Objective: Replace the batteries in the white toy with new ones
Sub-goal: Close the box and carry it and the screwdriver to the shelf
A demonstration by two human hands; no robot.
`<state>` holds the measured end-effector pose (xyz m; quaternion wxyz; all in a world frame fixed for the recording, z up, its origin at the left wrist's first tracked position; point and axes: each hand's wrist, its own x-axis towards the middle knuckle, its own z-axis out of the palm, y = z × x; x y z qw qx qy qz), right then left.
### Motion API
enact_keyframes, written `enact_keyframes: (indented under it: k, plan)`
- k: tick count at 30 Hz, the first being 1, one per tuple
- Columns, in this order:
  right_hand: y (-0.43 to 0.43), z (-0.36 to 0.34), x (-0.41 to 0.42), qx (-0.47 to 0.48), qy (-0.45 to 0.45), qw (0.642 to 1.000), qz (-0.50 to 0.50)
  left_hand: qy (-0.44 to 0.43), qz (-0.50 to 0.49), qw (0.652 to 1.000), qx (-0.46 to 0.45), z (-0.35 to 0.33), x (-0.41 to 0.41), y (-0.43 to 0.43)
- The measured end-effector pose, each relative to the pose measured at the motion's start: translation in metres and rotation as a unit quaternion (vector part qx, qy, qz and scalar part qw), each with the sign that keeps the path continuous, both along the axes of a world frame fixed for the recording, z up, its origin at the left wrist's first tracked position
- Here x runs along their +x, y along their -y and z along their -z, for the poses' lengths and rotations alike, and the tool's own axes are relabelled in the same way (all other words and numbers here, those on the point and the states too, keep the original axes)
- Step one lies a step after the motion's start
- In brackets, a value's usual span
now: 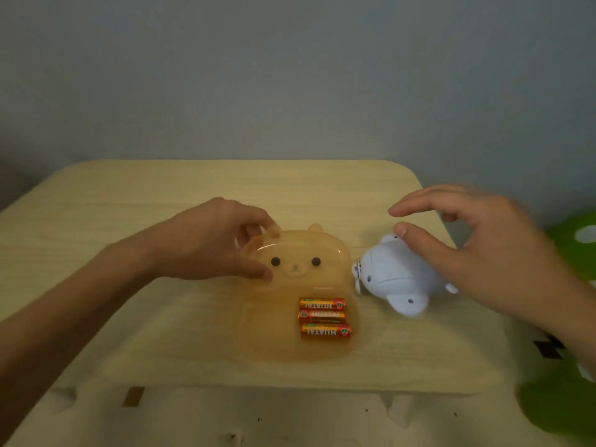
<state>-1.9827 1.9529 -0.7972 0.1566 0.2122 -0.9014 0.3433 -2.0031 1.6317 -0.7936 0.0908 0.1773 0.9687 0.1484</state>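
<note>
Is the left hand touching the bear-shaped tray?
Touching. In the head view, the left hand grips the bear-shaped tray at its upper left corner: fingertips rest on the rim beside the ear and the thumb presses on the face.

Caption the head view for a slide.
Left hand grips bear-shaped tray holding three batteries; right hand reaches for white toy.

- A plain grey-blue painted wall (290, 66) fills the upper part of the view, bare and evenly shaded.
- A pale wood-grain table with rounded corners (129, 221) stands against that wall.
- Below the table's near edge lies a cream fabric surface (290, 417) with small dark specks and one brown square patch (133, 396).
- A bright green rounded cushion with white spots (574, 233) sits at the right edge, blurred.
- The light is dim, warm and soft.
</note>
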Motion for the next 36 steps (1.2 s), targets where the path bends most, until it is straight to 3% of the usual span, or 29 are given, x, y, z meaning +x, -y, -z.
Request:
enact_keyframes:
  k: [3,7,10,15,18,23,30,36]
  plan:
    - [0.023,-0.007,0.005,0.041,0.020,0.999,-0.020,-0.092,0.005,0.993,0.079,0.002,0.005,0.001]
    - [0.052,-0.017,0.014,0.118,0.034,0.991,-0.049,-0.169,0.061,0.977,0.118,0.000,0.019,0.000]
    - [0.061,-0.017,0.021,0.165,0.053,0.983,-0.053,-0.125,0.092,0.979,0.129,-0.007,0.028,0.003]
    - [0.052,-0.023,0.036,0.168,0.125,0.974,-0.088,-0.033,0.108,0.965,0.237,-0.011,0.043,0.003]
    - [0.053,-0.022,0.042,0.168,0.142,0.971,-0.097,-0.004,0.106,0.979,0.176,0.001,0.046,-0.002]
    - [0.057,-0.015,0.045,0.285,0.133,0.946,-0.077,-0.013,0.120,0.986,0.116,0.009,0.051,-0.007]
    - [0.058,-0.009,0.045,0.276,0.155,0.946,-0.064,-0.037,0.126,0.983,0.125,0.017,0.052,-0.008]
    - [0.057,-0.007,0.048,0.279,0.115,0.950,-0.077,-0.050,0.122,0.984,0.122,0.021,0.054,-0.009]
